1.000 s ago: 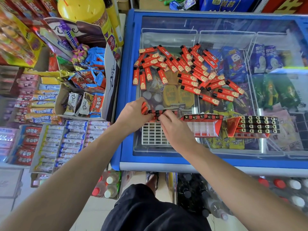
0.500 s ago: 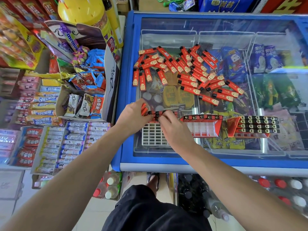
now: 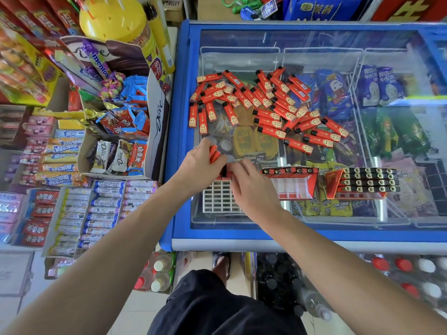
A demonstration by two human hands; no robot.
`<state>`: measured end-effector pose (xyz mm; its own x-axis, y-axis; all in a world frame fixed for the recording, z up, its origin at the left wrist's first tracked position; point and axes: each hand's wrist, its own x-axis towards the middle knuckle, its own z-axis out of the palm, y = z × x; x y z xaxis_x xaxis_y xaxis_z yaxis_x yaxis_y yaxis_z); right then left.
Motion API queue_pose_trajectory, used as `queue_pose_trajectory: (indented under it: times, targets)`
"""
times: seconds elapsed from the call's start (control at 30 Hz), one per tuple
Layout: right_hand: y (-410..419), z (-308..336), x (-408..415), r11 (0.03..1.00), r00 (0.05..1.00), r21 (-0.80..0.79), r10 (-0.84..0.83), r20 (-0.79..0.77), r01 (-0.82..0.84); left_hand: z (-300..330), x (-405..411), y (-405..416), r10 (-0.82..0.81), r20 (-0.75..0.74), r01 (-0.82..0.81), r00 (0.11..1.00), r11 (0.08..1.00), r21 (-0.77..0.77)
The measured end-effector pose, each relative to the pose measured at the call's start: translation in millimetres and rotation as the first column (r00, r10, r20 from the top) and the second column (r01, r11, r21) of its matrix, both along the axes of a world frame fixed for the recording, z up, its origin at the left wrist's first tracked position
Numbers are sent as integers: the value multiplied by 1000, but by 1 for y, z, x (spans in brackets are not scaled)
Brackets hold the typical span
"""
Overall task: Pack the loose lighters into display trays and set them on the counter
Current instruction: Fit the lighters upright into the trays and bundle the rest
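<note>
On the freezer lid (image 3: 302,234), left hand (image 3: 198,169) clutching lighters (image 3: 214,153), right hand (image 3: 251,189) pinching one into white tray (image 3: 217,201).

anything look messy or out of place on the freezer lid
Yes: the loose red lighters lie scattered at all angles, some overlapping, on the freezer's glass lid, not yet slotted into trays. That fits a job half done.

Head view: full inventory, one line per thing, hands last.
loose lighters: dozens, red, scattered on the freezer lid
white grid tray: one, under the hands, back row being filled
middle tray: one, red-sided, one row filled
full tray: one, black lighter tops, farthest right
freezer: one, blue frame, glass lid
snack racks: many, mixed colours, left
left hand: holds a few red lighters
right hand: fingers at the white grid tray's back row
</note>
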<state>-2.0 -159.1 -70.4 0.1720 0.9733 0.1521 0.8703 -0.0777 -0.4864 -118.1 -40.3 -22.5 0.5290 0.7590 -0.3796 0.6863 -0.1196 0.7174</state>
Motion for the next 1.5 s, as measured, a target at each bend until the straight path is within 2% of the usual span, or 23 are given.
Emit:
queue_pose_trajectory:
  times: [0.07, 0.17, 0.3, 0.4, 0.47, 0.57, 0.7, 0.8, 1.0, 1.1, 1.17, 1.23, 1.33, 1.5]
  targets:
    - [0, 11, 1, 999, 990, 10, -45, -132, 47, 6, 8, -1, 59, 42, -53, 997, 991, -120]
    - [-2, 24, -1, 996, 925, -34, -95, -368, 88, 12, 15, 0, 156, 90, -130, 984, 961, -244]
    - [-12, 38, -3, 996, 825, -83, -64, -562, 21, 14, 22, -2, 279, 129, -230, 952, 924, -305]
    - [-15, 42, -6, 992, 704, -121, -100, -703, 20, 16, 26, -5, 270, 106, -231, 957, 932, -280]
    - [-15, 43, -7, 990, 659, -127, -136, -739, 62, 16, 27, -5, 276, 114, -232, 954, 926, -297]
    - [-16, 44, -9, 989, 645, -113, -151, -749, 101, 16, 28, -4, 303, 144, -244, 942, 913, -327]
    - [-16, 48, -11, 971, 538, -141, -224, -813, 192, 15, 28, -4, 362, 208, -265, 908, 885, -382]
    - [-17, 45, -12, 965, 507, -130, -231, -830, 227, 14, 25, -4, 369, 221, -262, 903, 880, -396]
    - [-18, 44, -7, 946, 522, -137, -280, -806, 295, 11, 15, -2, 329, 237, -225, 914, 897, -380]
    - [-18, 42, 3, 910, 517, -134, -339, -786, 393, 11, 7, 2, 210, 165, -167, 964, 956, -243]
    - [-18, 41, 12, 895, 583, -86, -355, -731, 438, 8, 0, 5, 98, 64, -92, 993, 991, -99]
    - [-19, 40, 18, 903, 673, -25, -338, -658, 429, 6, -6, 5, 38, 10, -38, 999, 999, -19]
    - [-22, 36, 23, 931, 798, 41, -288, -530, 363, 2, -10, 4, -22, -14, 23, 1000, 999, 38]
    - [-21, 22, 27, 978, 926, 59, -169, -336, 200, -9, -10, 1, -105, -77, 113, 991, 988, 106]
